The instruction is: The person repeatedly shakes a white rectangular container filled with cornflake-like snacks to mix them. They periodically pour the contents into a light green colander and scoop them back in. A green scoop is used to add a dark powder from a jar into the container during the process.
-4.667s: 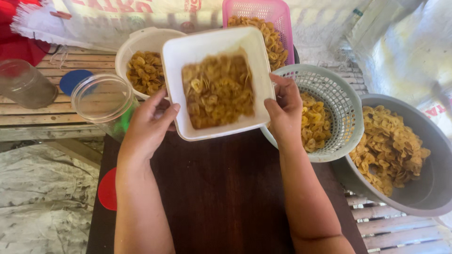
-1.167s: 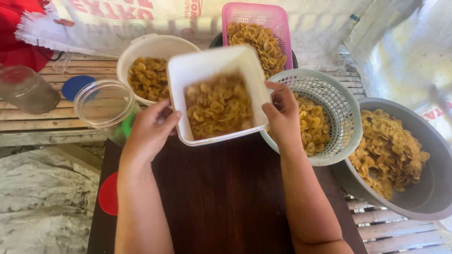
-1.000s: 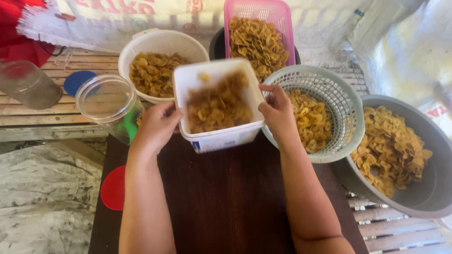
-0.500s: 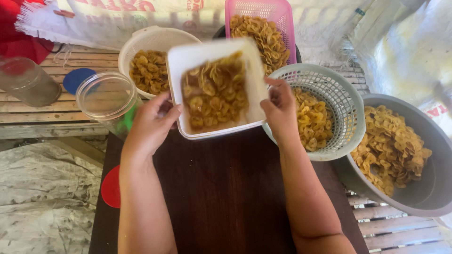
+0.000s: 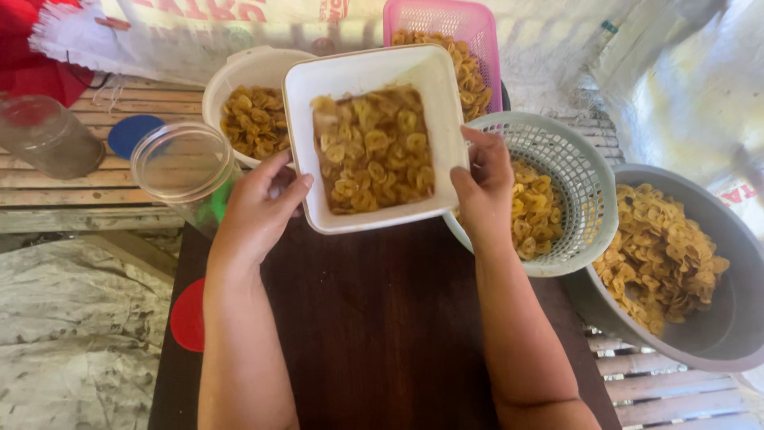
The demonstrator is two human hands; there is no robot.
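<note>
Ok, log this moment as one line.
left hand: holds white tub | right hand: holds tub | contents: chips | over dark table

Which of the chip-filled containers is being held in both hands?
The square white tub, gripped by the left hand and right hand above the dark table. The round white bowl, pink basket, grey colander and grey basin stand untouched.

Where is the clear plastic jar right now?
In the head view, the clear jar stands on the left, beside the left hand and the round white bowl.
</note>
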